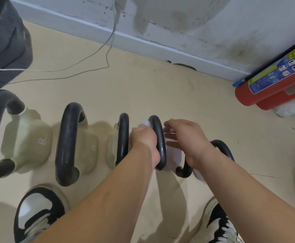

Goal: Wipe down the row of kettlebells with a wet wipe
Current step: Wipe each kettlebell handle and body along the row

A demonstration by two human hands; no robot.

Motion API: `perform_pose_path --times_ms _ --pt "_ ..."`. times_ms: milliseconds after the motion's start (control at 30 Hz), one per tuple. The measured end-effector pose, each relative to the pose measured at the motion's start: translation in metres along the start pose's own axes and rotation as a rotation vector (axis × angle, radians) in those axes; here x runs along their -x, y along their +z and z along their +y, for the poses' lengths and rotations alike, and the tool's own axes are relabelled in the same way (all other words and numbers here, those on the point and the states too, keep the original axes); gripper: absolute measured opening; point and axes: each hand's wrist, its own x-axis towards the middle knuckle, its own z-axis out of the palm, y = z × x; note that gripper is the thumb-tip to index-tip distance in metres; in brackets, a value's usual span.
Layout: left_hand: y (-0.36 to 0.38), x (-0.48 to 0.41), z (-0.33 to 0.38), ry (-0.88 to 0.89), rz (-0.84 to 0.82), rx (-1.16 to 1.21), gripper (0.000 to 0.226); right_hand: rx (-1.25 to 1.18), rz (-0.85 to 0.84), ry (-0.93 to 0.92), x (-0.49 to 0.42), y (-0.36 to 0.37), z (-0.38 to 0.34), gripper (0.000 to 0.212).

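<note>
Several kettlebells stand in a row on the beige floor, each with a black handle. The three on the left are pale green: the first (25,137) and the second (90,148) carry an "8", and the third (123,137) shows mostly its handle. My left hand (145,139) is closed around the handle of the fourth kettlebell (158,142), pressing a white wet wipe (145,123) against it. My right hand (187,139) hovers just right of that handle above the white body, fingers spread and holding nothing. The handle of a fifth kettlebell (222,146) shows behind my right wrist.
A red fire extinguisher (269,85) lies by the wall at the right. A grey bag (2,41) sits at the upper left, with a thin cable (106,50) trailing across the floor. My shoes (38,213) stand near the bottom edge, just in front of the row.
</note>
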Motion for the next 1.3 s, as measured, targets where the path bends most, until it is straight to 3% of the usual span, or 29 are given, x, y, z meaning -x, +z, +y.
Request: perform_pose_path --times_ms 100,233,333,533,600,667,700,833,1133,1300 --pt "-0.004 0.007 -0.001 0.059 -0.040 -0.031 0.014 0.007 0.002 -0.023 0.004 0.000 -0.002 0.023" --pt "-0.010 0.007 0.000 0.019 -0.057 -0.031 0.031 0.022 0.004 -0.024 0.013 0.001 -0.002 0.021" --pt "-0.011 0.011 0.003 -0.096 0.027 0.059 0.025 0.029 -0.002 -0.009 0.018 0.003 -0.001 0.022" --pt "-0.006 0.017 0.012 0.019 0.023 0.169 0.010 0.010 -0.020 -0.005 0.017 0.002 0.000 0.023" --pt "-0.005 0.020 0.010 0.051 0.017 0.225 0.014 -0.006 -0.003 -0.005 0.014 0.003 0.002 0.022" --pt "0.002 0.022 0.012 0.045 0.089 0.217 0.039 -0.024 0.026 -0.007 0.012 0.003 0.003 0.020" --pt "0.006 0.023 0.011 0.026 0.087 0.224 0.040 -0.029 0.036 -0.008 0.011 0.004 0.004 0.019" --pt "0.002 0.026 0.002 0.114 0.013 0.062 0.016 -0.049 0.046 -0.011 0.010 0.005 0.006 0.018" --pt "-0.033 0.031 -0.015 0.156 -0.202 -0.200 0.027 -0.035 0.129 -0.001 0.023 0.004 0.017 0.018" --pt "-0.055 0.043 -0.032 0.366 -0.257 -0.409 0.034 0.033 0.011 0.018 0.036 0.009 0.029 0.022"
